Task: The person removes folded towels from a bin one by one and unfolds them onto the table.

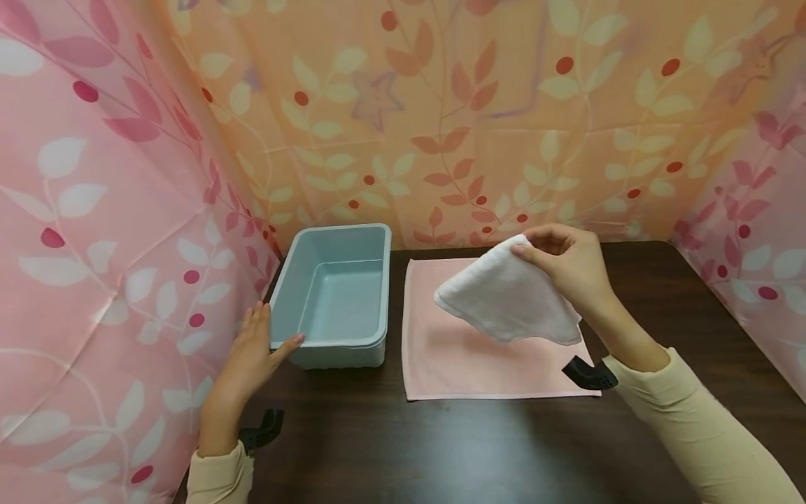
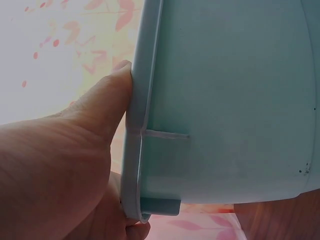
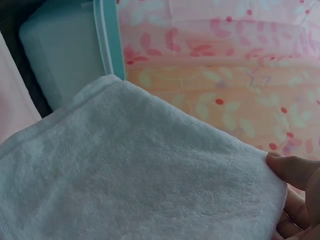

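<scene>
1. From where I'm standing, the person's right hand is pinching a white cloth by its upper corner, thumb clamped on one face and fingers closing from behind.
2. The white cloth is hanging down and leftward from that grip, above a pink cloth, and a soft shadow is falling beneath it.
3. The pink cloth is lying spread out on the dark brown table, just to the right of a pale blue-green bin.
4. The left hand is touching that bin at its near left corner: the thumb is reaching along the near rim, apart from the other fingers, which are lying straight and close together along the left outer side.
5. From the left wrist, I'm seeing the thumb's tip pressing against the rim's edge, with a fingertip showing lower down by the corner.
6. The bin is standing upright on the table, its opening facing up.
7. Both arms are wearing cream sleeves, with a black piece jutting out at each wrist.
8. An orange leaf-patterned curtain is hanging behind the table, and pink patterned curtains are flanking it.
</scene>
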{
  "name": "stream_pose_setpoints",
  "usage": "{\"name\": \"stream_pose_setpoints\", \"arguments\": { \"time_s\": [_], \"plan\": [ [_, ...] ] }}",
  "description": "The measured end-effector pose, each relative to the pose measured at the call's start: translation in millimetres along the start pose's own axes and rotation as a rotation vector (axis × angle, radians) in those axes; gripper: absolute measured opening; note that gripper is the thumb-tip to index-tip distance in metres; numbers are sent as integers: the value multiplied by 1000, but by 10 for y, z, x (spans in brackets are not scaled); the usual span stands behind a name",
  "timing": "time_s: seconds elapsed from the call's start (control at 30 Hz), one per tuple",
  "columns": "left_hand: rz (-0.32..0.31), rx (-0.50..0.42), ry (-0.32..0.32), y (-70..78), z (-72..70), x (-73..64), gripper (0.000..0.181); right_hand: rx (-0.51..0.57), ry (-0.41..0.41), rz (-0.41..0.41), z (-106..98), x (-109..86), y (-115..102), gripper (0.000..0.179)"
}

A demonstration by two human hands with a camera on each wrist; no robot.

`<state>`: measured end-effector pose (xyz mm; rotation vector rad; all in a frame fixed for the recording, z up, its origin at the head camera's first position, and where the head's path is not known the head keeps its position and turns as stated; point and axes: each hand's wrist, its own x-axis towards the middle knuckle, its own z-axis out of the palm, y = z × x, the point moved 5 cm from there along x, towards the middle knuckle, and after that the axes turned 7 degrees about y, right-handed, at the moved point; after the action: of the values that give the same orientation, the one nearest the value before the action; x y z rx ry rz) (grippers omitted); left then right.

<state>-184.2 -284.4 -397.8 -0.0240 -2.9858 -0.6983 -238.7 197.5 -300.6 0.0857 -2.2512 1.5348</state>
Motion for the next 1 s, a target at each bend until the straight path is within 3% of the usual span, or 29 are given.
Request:
{"name": "stream_pose_setpoints", "arguments": {
  "time_s": [0.43, 0.63, 0.87, 1.0],
  "plan": [
    [-22, 5, -14, -43, 0, -1, 108, 64, 59, 31, -106, -317, 180, 28],
    [-10, 6, -4, -52, 12, 8, 108, 191, 61, 117, -186, -534, 259, 27],
    [-5, 4, -2, -58, 18, 16, 107, 194, 68, 152, -287, -831, 376, 22],
    [-12, 2, -7, -64, 18, 9, 107, 260, 89, 190, -356, -971, 417, 22]
  ]
}}
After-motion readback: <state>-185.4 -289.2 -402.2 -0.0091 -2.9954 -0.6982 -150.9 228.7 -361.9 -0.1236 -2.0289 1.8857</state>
